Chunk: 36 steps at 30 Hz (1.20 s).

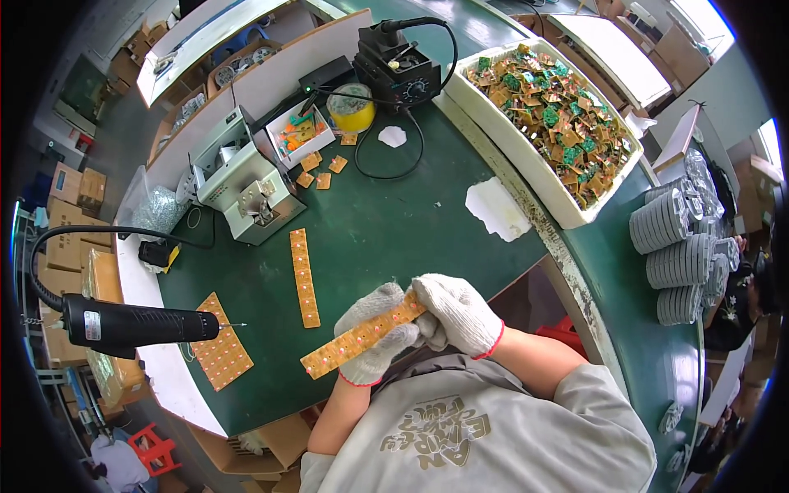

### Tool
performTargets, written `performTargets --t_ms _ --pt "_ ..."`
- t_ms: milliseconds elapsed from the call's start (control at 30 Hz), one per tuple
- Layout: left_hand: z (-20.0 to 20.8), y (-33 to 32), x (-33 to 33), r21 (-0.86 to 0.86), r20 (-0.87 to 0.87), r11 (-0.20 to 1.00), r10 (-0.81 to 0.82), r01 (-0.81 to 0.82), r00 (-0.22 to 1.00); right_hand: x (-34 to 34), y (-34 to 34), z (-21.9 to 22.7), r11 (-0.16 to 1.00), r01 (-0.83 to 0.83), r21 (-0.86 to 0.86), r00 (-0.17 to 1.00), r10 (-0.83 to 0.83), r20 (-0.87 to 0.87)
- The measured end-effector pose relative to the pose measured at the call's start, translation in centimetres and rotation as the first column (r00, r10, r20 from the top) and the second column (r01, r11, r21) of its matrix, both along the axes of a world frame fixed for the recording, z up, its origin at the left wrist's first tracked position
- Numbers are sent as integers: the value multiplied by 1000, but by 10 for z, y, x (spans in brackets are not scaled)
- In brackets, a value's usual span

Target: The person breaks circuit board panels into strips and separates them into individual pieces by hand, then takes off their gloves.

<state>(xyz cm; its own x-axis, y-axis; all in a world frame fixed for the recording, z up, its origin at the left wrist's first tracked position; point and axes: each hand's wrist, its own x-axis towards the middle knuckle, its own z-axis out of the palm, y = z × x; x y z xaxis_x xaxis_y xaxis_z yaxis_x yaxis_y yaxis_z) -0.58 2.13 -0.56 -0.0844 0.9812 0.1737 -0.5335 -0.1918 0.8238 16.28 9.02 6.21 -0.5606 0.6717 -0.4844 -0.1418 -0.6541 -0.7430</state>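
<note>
While both gloved hands, the left hand [371, 335] and the right hand [457, 312], clasp one long orange circuit-board strip [359, 337], a second strip [304, 278] lies apart on the green bench [386, 222]

Bright, even light is falling from above on the dark green work table [370, 238], and the shadows are staying soft and short under the things. Daylight is glaring white through the windows at the upper right, washing out detail there. The fisheye lens is bending straight edges near the rim, and a black border is closing the corners.
</note>
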Motion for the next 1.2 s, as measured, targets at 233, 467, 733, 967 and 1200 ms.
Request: performTargets --t_ms 233,467,733,967,1200 --pt "12 1 16 -152 346 981 -59 118 937 -5 -12 -15 969 126 -212 979 -156 -129" --pt "1 -3 23 -217 248 968 180 -127 952 15 50 -9 813 518 -265 795 -572 -202" --pt "4 -3 12 -178 163 974 171 -142 972 75 149 43 683 591 -430 517 -729 -448" --pt "6 13 11 -222 380 972 160 -77 911 11 16 5 982 -156 105 986 149 69" --pt "0 2 6 24 1 999 47 -47 999 3 10 -5 985 -160 68 987 158 38"
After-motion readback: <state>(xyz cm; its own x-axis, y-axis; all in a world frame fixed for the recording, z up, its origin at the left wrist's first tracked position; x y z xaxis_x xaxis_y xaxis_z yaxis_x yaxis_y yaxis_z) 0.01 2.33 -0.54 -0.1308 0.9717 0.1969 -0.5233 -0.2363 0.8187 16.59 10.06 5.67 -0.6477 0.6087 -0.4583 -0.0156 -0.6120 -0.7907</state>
